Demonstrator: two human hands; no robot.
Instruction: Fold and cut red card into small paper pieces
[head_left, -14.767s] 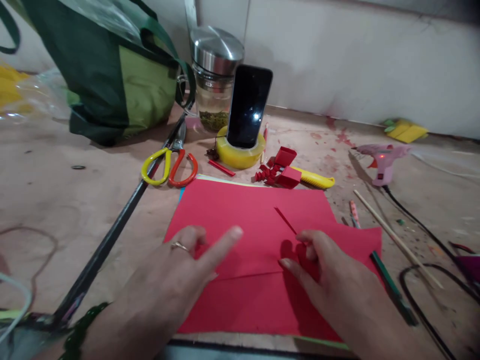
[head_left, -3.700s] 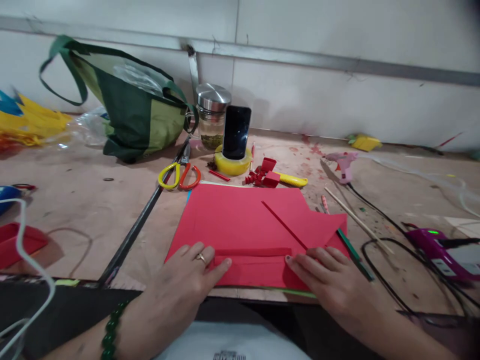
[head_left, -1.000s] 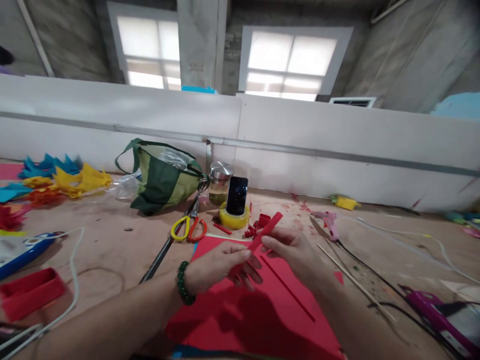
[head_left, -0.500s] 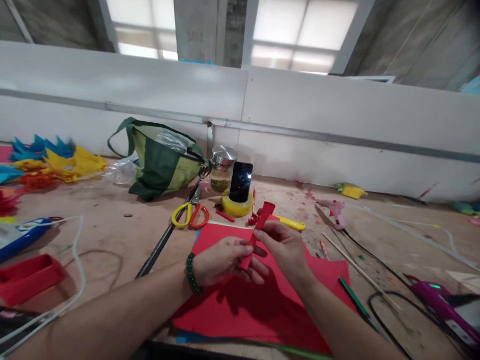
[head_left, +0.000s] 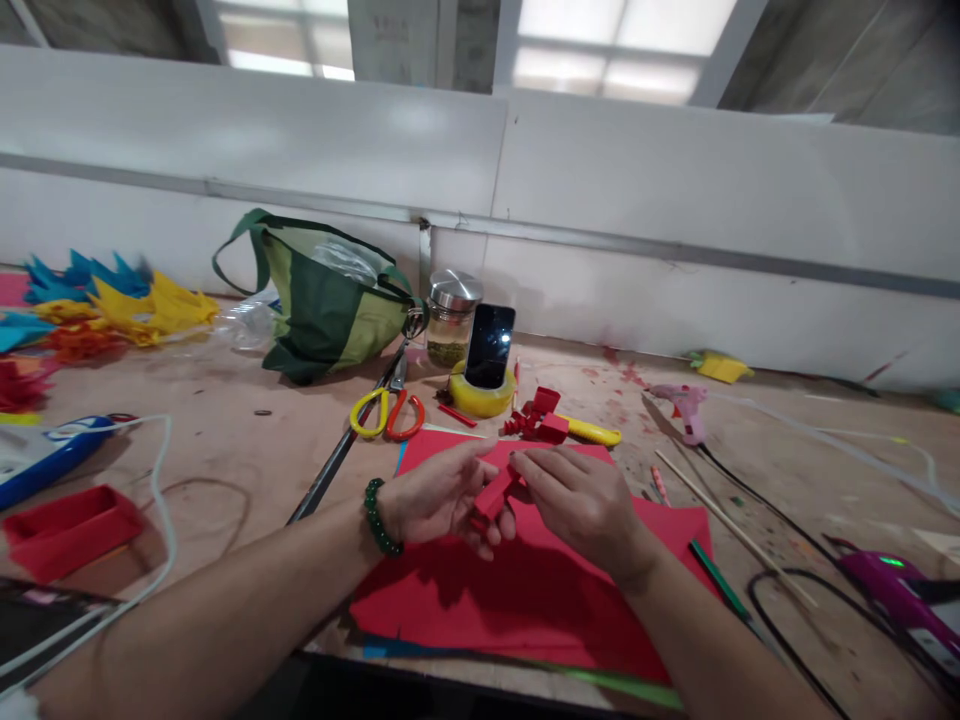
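Observation:
A small folded strip of red paper [head_left: 493,499] is held between my two hands, above a stack of red sheets [head_left: 525,610]. My left hand [head_left: 450,495], palm up, has its fingers curled under the lower end of the strip. From above, my right hand [head_left: 581,505] grips the upper end, which its fingers partly hide. Just beyond the hands lie small folded red paper pieces [head_left: 546,415] and a yellow-handled tool [head_left: 592,431]. Blue and green sheets peek out beneath the red stack.
Scissors [head_left: 386,412], a phone [head_left: 491,345] on a tape roll [head_left: 480,397], a glass jar [head_left: 450,320] and a green bag [head_left: 330,310] stand behind. Glue guns [head_left: 684,405], a wooden stick [head_left: 739,530] and a cable are at right; a red paper box [head_left: 71,530] is at left.
The red strip has been tilted lower, and my right hand has turned over to cover its upper end. The camera view has dipped slightly.

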